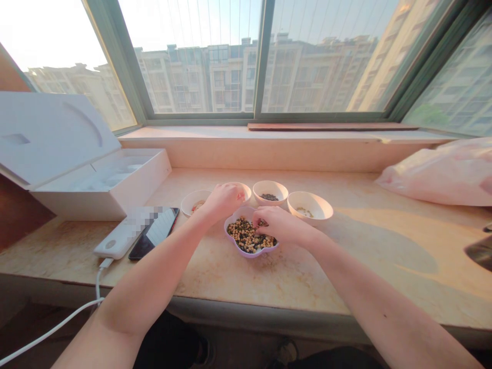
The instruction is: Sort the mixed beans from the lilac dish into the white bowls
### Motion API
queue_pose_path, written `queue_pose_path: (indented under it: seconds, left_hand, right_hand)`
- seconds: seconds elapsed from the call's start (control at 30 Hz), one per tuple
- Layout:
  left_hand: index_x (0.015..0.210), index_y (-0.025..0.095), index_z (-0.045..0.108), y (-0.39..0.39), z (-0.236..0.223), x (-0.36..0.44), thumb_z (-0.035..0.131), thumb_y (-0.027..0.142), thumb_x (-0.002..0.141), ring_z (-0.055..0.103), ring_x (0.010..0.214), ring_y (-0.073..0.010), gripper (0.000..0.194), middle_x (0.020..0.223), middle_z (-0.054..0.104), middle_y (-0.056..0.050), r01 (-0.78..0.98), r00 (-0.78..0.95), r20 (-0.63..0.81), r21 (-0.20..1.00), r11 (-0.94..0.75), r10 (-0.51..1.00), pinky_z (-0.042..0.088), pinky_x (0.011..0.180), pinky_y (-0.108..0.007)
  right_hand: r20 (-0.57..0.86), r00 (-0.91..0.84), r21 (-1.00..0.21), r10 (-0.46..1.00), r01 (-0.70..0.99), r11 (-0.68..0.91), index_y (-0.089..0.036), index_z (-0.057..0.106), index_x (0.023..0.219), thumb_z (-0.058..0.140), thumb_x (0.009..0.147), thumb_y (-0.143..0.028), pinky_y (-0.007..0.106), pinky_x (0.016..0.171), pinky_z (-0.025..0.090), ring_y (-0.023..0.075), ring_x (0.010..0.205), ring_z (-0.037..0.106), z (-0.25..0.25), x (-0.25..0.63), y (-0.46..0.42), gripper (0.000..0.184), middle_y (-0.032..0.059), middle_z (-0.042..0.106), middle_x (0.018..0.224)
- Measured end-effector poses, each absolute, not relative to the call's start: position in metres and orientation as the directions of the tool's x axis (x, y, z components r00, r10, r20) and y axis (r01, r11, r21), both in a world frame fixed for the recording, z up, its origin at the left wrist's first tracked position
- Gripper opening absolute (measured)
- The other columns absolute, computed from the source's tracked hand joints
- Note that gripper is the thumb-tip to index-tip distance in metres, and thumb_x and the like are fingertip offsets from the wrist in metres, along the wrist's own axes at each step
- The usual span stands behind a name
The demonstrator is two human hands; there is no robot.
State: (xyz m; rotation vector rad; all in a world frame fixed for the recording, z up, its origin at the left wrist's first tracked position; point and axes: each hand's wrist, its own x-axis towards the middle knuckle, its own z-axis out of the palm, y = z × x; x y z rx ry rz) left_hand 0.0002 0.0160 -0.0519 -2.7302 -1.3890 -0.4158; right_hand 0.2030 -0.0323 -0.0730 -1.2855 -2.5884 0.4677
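Observation:
A lilac, flower-shaped bowl [251, 254] holds a mix of yellow and black beans [244, 236]. My right hand [282, 224] reaches into it from the right, fingers curled down among the beans; whatever is between the fingertips is too small to make out. Over a white bowl [248, 190] behind it hovers my left hand [226, 199], fingers bent together and their tips partly hidden. Left of that stands a white bowl [186, 203] with something reddish inside. Another white bowl [270, 185] holds dark beans, and the rightmost white bowl [323, 207] has a few small pale-greenish pieces.
An open white box [140, 177] stands at the left. Before it lie a white power bank [115, 241] with a cable [98, 282] and a black phone [154, 233]. A pinkish plastic bag [442, 171] rests at the right, a dark object [480, 252] near the right edge. Windows run behind the counter.

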Motion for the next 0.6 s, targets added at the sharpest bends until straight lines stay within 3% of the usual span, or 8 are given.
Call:
queue_pose_path:
  seconds: [0.2,0.37,0.6]
  left_hand:
    - [0.078,0.016,0.069,0.015,-0.051,0.001,0.047,0.025,0.095,0.060,0.076,-0.0184,0.028,0.091,0.072,-0.009,0.786,0.571,0.274,0.088,-0.612,0.774,0.043,0.073,-0.029]
    - [0.077,0.016,0.068,0.014,-0.047,0.002,0.049,0.022,0.094,0.061,0.078,-0.0186,0.026,0.090,0.071,-0.009,0.781,0.562,0.297,0.119,-0.613,0.772,0.042,0.071,-0.029]
    - [0.074,0.016,0.072,0.008,-0.043,0.006,0.047,0.018,0.094,0.060,0.072,-0.0159,0.031,0.081,0.071,-0.007,0.742,0.538,0.315,0.265,-0.616,0.782,0.044,0.071,-0.028]
  right_hand:
    - [0.067,-0.598,-0.364,0.798,0.730,0.578,-0.021,0.070,0.080,0.060,0.081,-0.005,0.033,0.079,0.047,0.0215,0.090,0.066,-0.071,0.203,-0.034,0.019,0.0041,0.074,0.094]
    - [0.095,-0.599,-0.373,0.795,0.719,0.587,-0.021,0.074,0.085,0.063,0.089,-0.014,0.033,0.082,0.047,0.0211,0.089,0.067,-0.069,0.202,-0.035,0.013,0.0043,0.074,0.093]
    - [0.203,-0.497,-0.376,0.844,0.756,0.536,-0.021,0.076,0.084,0.066,0.093,-0.023,0.031,0.075,0.044,0.0192,0.083,0.065,-0.061,0.200,-0.037,0.013,0.0041,0.073,0.088]
